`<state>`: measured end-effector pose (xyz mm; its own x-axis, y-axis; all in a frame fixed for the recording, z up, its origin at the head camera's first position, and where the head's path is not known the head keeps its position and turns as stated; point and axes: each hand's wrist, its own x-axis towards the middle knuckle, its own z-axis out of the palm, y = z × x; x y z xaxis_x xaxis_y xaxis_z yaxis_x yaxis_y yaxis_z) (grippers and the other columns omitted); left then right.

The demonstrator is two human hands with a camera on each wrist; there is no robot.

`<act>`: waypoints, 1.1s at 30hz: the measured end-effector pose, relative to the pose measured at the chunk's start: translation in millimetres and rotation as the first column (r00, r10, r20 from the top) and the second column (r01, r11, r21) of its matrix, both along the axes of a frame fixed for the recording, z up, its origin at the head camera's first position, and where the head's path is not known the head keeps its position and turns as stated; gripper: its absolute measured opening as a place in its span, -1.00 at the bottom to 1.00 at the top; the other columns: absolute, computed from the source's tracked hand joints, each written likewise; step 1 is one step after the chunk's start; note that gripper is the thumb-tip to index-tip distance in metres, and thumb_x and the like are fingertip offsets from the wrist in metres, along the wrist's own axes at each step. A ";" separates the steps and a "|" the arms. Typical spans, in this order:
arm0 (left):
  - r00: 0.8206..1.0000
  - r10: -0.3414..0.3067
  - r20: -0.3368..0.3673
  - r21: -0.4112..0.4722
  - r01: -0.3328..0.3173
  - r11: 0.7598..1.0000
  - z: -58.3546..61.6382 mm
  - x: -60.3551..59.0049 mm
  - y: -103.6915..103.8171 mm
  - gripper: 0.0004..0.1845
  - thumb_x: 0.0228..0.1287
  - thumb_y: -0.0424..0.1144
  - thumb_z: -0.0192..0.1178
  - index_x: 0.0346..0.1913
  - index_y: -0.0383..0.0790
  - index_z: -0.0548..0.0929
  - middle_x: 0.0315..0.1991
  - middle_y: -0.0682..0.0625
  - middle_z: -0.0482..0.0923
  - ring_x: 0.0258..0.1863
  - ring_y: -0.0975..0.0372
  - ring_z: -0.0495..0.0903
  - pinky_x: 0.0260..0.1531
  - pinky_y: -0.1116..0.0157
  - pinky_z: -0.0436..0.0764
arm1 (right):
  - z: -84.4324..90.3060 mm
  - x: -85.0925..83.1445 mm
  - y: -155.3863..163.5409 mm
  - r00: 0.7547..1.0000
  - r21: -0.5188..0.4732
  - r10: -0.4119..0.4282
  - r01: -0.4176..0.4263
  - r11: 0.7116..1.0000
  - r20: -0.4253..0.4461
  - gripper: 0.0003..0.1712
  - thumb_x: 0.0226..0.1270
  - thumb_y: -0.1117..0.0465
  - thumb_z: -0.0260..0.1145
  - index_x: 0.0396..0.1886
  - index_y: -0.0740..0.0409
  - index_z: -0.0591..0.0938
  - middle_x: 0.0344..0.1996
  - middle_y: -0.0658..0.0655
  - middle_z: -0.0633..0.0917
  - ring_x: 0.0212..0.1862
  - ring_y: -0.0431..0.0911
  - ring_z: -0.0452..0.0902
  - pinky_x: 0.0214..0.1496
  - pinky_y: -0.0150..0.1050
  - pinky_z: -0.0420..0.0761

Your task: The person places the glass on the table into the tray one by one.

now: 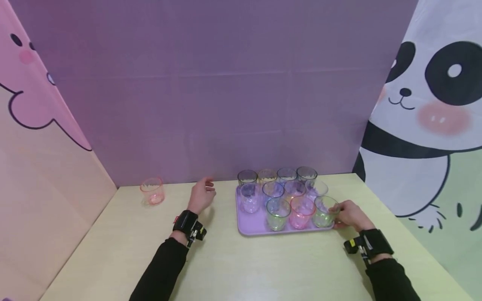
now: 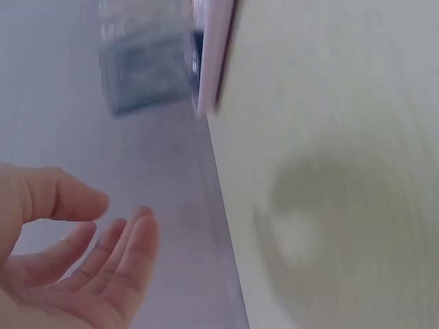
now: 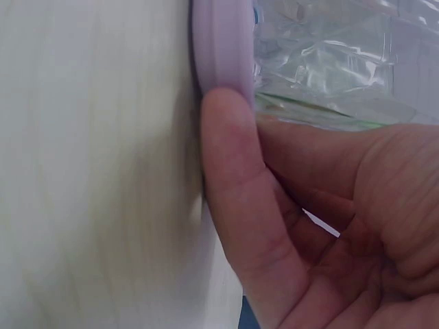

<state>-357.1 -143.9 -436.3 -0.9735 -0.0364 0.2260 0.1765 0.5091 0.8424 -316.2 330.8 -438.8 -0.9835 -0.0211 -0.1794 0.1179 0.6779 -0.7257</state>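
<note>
A purple tray (image 1: 254, 228) stands at the back of the table, bearing several clear ribbed glasses with tinted rims. My right hand (image 1: 350, 215) is at its front right corner, beside a green-rimmed glass (image 1: 324, 215). In the right wrist view a finger (image 3: 233, 151) lies against the tray's outer edge (image 3: 223, 48), and the thumb reaches inside the rim, close to the glass; the hand grips the tray there. My left hand (image 1: 202, 195) hovers left of the tray, holding nothing, its fingers (image 2: 134, 267) loosely bent and apart from the thumb.
A pink-rimmed glass (image 1: 153, 193) stands alone at the back left of the table. A pink-rimmed glass (image 1: 301, 214) and another green-rimmed glass (image 1: 278, 215) are in the tray's front row. A purple backdrop (image 1: 226, 104) rises behind the table, with printed panels at both sides.
</note>
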 end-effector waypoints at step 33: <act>0.806 0.529 -0.267 0.106 -0.521 0.847 -2.4 12.9 -112.2 -0.64 0.14 -0.30 0.32 -0.03 -0.41 0.58 -0.10 -0.34 0.60 -0.06 -0.14 0.48 -0.03 0.03 0.38 | 0.3 0.5 0.1 1.000 -0.009 0.006 -0.006 1.000 -0.009 -0.49 -0.06 0.63 0.21 0.01 0.61 0.56 0.04 0.60 0.54 -0.48 -0.14 0.63 -0.40 -0.22 0.72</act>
